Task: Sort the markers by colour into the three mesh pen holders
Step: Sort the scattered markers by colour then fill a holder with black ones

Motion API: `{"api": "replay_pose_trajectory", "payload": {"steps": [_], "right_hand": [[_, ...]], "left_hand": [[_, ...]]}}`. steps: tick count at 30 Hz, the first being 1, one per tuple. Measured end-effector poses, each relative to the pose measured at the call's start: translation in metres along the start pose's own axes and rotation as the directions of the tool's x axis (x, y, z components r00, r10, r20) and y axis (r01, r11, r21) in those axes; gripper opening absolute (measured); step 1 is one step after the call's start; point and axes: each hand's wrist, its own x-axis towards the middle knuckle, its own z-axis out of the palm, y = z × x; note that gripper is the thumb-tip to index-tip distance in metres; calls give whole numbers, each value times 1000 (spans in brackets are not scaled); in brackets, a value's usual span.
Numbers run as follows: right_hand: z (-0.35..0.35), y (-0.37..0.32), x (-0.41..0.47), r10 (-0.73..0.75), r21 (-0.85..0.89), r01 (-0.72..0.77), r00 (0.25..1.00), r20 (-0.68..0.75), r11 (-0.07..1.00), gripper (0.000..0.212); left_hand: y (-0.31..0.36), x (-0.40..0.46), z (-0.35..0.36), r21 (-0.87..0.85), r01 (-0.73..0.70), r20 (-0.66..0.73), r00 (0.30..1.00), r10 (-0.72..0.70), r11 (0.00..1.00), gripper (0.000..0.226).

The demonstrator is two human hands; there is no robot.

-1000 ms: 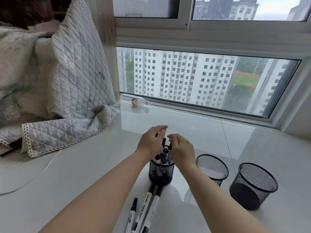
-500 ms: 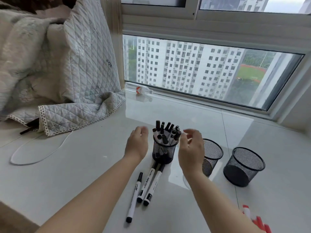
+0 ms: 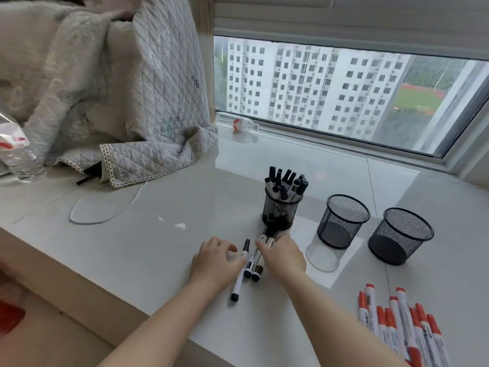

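Three black mesh pen holders stand in a row on the white sill. The left holder (image 3: pixel 281 210) is full of several black-capped markers (image 3: pixel 285 184). The middle holder (image 3: pixel 342 221) and the right holder (image 3: pixel 400 235) are empty. Three black markers (image 3: pixel 251 263) lie on the sill in front of the left holder. My left hand (image 3: pixel 215 260) rests beside the leftmost one, fingers touching it. My right hand (image 3: pixel 281 254) lies over the other two, fingertips on their barrels. Several red-capped markers (image 3: pixel 397 324) lie at the lower right.
A quilted blanket (image 3: pixel 119 102) is piled at the back left, with a white cable (image 3: pixel 105 207) looping out from it. A plastic bottle (image 3: pixel 18 154) stands at the far left and a small bottle (image 3: pixel 244 124) lies by the window. The sill's front edge runs diagonally at lower left.
Both hands have left the full holder's rim and dropped down to the three loose black markers. The head has pulled back, bringing the red markers into view.
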Motion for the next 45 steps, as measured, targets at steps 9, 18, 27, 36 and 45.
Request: {"api": "replay_pose_trajectory", "payload": {"steps": [9,18,27,36,45], "right_hand": [[0,-11,6,105,-133,-94,992,76,987,58],[-10,8,-4,2,-197,39,979,202,980,22],[-64,-6,-4,-158,631,88,986,55,771,9],[-154,-69,58,-80,892,330,944,-321,309,14],[-112,-64,96,-188,748,398,916,-354,532,9]], "left_hand": [[7,-12,0,113,-20,97,995,9,993,18],[24,-2,-1,100,73,103,991,-83,992,27],[59,28,-10,-659,-36,-74,997,-17,751,23],[129,106,-68,-897,-182,-176,983,52,403,19],[125,134,-44,-657,-108,-44,994,104,746,11]]}}
